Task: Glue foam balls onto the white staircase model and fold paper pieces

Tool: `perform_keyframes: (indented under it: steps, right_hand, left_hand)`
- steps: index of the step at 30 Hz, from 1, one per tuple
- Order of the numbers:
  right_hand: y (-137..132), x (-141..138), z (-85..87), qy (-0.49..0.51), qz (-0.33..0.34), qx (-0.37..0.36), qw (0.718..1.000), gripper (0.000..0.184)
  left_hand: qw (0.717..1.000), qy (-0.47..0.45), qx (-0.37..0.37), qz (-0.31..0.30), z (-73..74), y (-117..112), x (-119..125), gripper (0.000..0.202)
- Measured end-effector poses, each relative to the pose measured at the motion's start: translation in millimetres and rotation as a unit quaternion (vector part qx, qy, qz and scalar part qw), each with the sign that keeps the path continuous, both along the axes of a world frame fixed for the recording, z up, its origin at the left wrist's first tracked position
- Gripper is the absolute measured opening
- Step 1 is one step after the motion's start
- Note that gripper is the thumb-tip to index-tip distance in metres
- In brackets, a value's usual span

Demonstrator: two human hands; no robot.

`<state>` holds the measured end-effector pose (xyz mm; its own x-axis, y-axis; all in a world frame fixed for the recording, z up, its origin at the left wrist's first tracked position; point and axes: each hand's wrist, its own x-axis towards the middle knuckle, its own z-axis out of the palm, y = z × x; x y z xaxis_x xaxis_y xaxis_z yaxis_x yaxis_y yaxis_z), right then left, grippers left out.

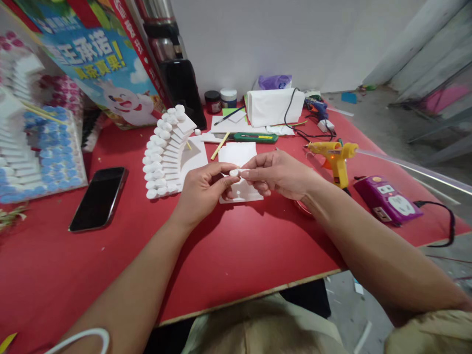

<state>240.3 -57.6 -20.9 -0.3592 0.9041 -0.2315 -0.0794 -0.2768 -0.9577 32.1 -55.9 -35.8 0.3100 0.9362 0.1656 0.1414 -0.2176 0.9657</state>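
Observation:
A small white rounded piece (234, 173) is pinched between the fingertips of my left hand (208, 184). From the other side, the thumb and forefinger of my right hand (278, 172) close on the same piece; its exact kind is too small to tell. Beneath both hands lies a folded white card (238, 153). Left of them stands a curved white stair-like model (171, 157), its outer side lined with similar rounded pieces. A yellow stick (220, 146) and a green utility knife (255, 137) lie just beyond the card.
A yellow glue gun (335, 156) with a lit orange light stands right, near a purple power socket (387, 199). A black phone (99, 199) lies left. Behind are a printed bag (106, 64), two jars (220, 100) and white paper (275, 107). The red table's front edge (254, 296) is close.

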Motion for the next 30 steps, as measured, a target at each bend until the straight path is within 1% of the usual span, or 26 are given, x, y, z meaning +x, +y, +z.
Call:
perform_keyframes:
  steps: [4,7,10,13,17,20,22,24,27,30]
  right_hand:
    - [-4.9,-4.5,2.5,-0.102,-0.030,0.086,0.991,0.033]
    - [-10.8,-10.6,5.0,-0.206,-0.072,0.156,0.963,0.028]
    - [-16.5,-16.4,5.1,-0.290,-0.112,0.260,0.914,0.025]
    - [-20.8,-19.5,2.5,-0.337,-0.128,0.365,0.858,0.025]
    - [-23.7,-19.1,-1.6,-0.365,-0.117,0.484,0.787,0.018]
    - [-24.2,-17.2,-3.4,-0.390,-0.099,0.526,0.749,0.015]
    - [-23.9,-15.8,-3.9,-0.407,-0.080,0.533,0.737,0.017]
    - [-23.2,-14.6,-4.2,-0.418,-0.065,0.534,0.732,0.020]
    - [-21.6,-13.6,-4.3,-0.427,-0.056,0.535,0.727,0.023]
    - [-20.6,-13.7,-4.2,-0.423,-0.045,0.536,0.729,0.025]
  left_hand:
    - [1.000,-0.007,-0.022,-0.001,-0.3,-0.3,0.6,0.021]
    - [0.998,-0.034,-0.056,0.003,-0.6,-0.8,2.3,0.022]
    - [0.993,-0.077,-0.092,0.007,-0.2,-1.4,5.0,0.023]
    - [0.989,-0.104,-0.106,0.007,-1.1,-1.7,7.4,0.025]
    - [0.985,-0.132,-0.114,0.002,-4.3,-1.8,9.2,0.024]
    - [0.984,-0.139,-0.109,0.013,-5.9,-2.1,9.5,0.026]
    - [0.985,-0.140,-0.105,0.013,-6.2,-2.2,9.2,0.029]
    - [0.985,-0.142,-0.101,0.009,-6.0,-2.4,8.5,0.030]
    - [0.985,-0.143,-0.100,0.006,-4.5,-2.9,7.3,0.029]
    - [0.985,-0.129,-0.110,-0.015,-2.3,-3.4,6.0,0.026]
